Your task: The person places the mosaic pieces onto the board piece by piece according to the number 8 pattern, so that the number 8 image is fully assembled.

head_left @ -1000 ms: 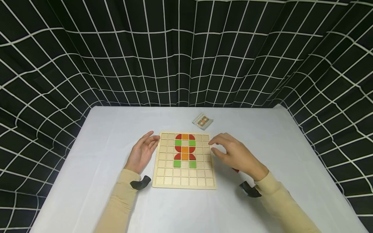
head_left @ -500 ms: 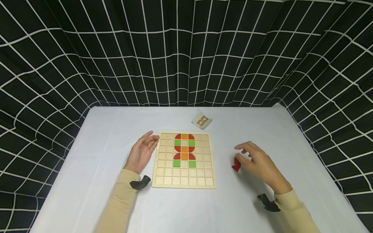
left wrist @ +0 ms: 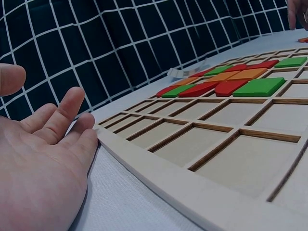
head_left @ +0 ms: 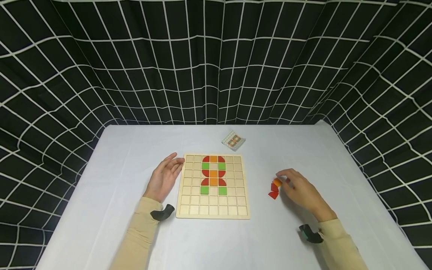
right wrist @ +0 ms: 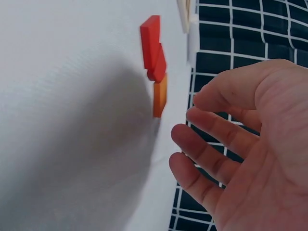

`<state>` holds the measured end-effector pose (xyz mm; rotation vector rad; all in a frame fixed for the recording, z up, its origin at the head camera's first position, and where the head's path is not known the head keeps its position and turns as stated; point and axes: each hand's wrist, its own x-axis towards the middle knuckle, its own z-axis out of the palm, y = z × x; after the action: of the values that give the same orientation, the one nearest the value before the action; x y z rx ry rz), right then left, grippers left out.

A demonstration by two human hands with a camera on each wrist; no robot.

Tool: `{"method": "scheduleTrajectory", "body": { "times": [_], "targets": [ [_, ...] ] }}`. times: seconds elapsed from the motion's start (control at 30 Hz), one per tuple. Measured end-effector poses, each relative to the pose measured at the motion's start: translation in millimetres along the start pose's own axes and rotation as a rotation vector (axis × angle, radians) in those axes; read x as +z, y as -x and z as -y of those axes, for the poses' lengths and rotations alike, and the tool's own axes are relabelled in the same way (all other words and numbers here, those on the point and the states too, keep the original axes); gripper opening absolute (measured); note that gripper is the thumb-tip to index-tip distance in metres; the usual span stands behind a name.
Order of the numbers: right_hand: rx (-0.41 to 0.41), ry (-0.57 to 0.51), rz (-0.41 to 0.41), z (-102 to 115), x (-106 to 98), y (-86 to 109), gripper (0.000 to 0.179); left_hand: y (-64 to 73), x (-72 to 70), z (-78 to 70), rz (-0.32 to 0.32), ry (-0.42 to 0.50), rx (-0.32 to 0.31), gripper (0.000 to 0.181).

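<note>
A wooden grid board [head_left: 213, 216] lies flat on the table, with red, orange and green tiles set in its middle columns. My left hand [head_left: 164, 179] rests palm up at the board's left side, fingers loosely bent, fingertips by its edge [left wrist: 159, 185]. To the right of the board, an orange tile [head_left: 277, 182] and two red tiles [head_left: 275, 188] lie in a short row on the white cloth. Beside the orange tile hovers my right hand [head_left: 302, 193], fingers bent. In the right wrist view its fingers stand apart from the orange tile [right wrist: 160, 96] with nothing between them.
A small card [head_left: 234, 141] printed with a coloured grid pattern lies behind the board. White cloth [head_left: 212, 243] covers the table. A black curtain with white grid lines [head_left: 216, 67] surrounds the back and sides.
My right hand has moved right, from the board's right edge to beside the loose tiles. These tiles have come into view, the orange one last. The left hand stays in place.
</note>
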<state>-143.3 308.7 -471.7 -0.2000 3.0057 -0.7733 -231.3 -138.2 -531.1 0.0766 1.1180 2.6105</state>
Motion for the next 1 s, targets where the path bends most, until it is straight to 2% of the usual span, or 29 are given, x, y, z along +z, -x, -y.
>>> {"method": "scheduleTrajectory", "body": {
  "times": [0.1,0.5,0.8,1.0],
  "targets": [
    [0.002,0.001,0.007,-3.1,3.7,-1.2,0.033,-0.5,-0.1,0.6,0.0,0.01,0.0,0.053],
    [-0.11,0.029,0.0,1.0,19.0,0.9,0.035,-1.6,-0.9,0.3,0.0,0.03,0.001,0.054],
    [-0.07,0.105,-0.028,-0.9,22.7,2.6,0.037,-1.2,-1.1,0.0,-0.005,0.026,0.001,0.056],
    [-0.112,0.162,-0.015,2.4,24.6,2.2,0.044,-1.0,-1.3,0.1,-0.011,0.029,0.002,0.055]
  ]
}}
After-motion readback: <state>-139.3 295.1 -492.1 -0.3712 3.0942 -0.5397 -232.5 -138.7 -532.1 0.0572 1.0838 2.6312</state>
